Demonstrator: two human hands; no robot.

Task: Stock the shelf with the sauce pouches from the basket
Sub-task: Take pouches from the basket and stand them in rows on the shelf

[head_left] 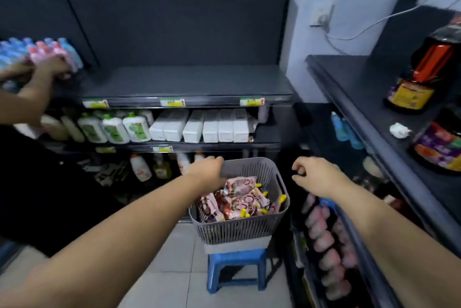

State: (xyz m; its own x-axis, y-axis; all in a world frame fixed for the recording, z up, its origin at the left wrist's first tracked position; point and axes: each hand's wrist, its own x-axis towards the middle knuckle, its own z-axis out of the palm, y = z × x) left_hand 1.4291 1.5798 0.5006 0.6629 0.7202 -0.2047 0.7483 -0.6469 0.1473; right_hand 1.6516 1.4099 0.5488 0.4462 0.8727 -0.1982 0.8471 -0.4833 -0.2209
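- sauce pouches [239, 198], pink with yellow caps, lie heaped in the grey basket [237, 228], which sits on a blue stool [234, 262] in front of the dark shelf [189, 83].
- left hand [207, 170] reaches over the basket's far left rim, fingers dipping towards the top pouch; i cannot tell whether it grips it.
- right hand [316, 175] hovers just right of the basket, fingers curled in, holding nothing.
- another person's hand [53, 65] rests on pastel bottles [50, 50] at upper left.
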